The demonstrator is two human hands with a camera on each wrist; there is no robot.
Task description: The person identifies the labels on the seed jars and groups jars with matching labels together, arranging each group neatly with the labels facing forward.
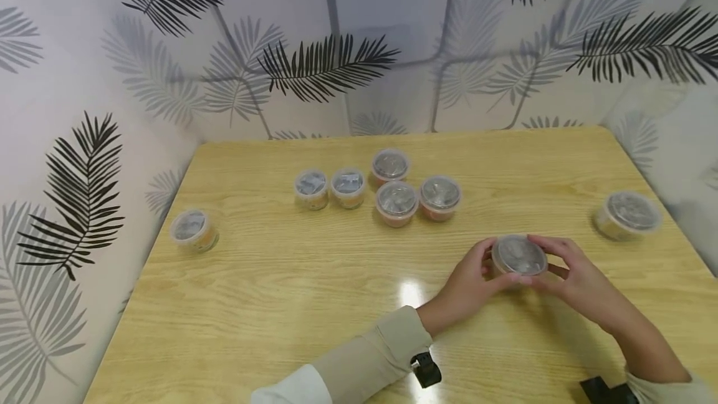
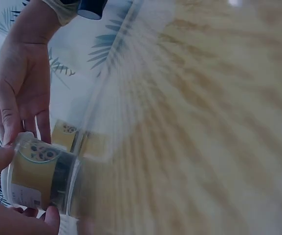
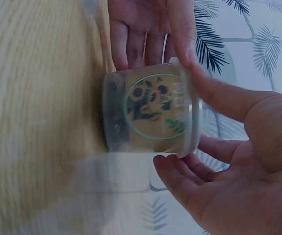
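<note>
Eight small lidded plastic tubs in all. One tub (image 1: 518,255) is sitting near-right on the wooden surface (image 1: 280,292), and both hands are closing around it: left hand (image 1: 468,282) is gripping its left side with thumb and fingers curled round the rim, right hand (image 1: 578,279) is wrapping the right side, fingers over the lid edge. Grip of each hand is narrow, holding the tub. Right wrist view is showing the tub's flower label and clear lid, thumb lying along the rim.

Seven other tubs are standing untouched. A pair of tubs (image 1: 329,189) is sitting side by side at far centre-left. A cluster of three tubs (image 1: 414,189) is sitting just right of them, touching or nearly so. A lone tub (image 1: 193,229) is sitting at the left edge, well apart. Another lone tub (image 1: 627,215) is sitting at the right edge, near the right hand.

Nothing is standing between the hands and the cluster. Leaf-print walls (image 1: 336,48) are enclosing the surface on three sides. Beige sleeves and black wrist mounts are showing at the near edge.
</note>
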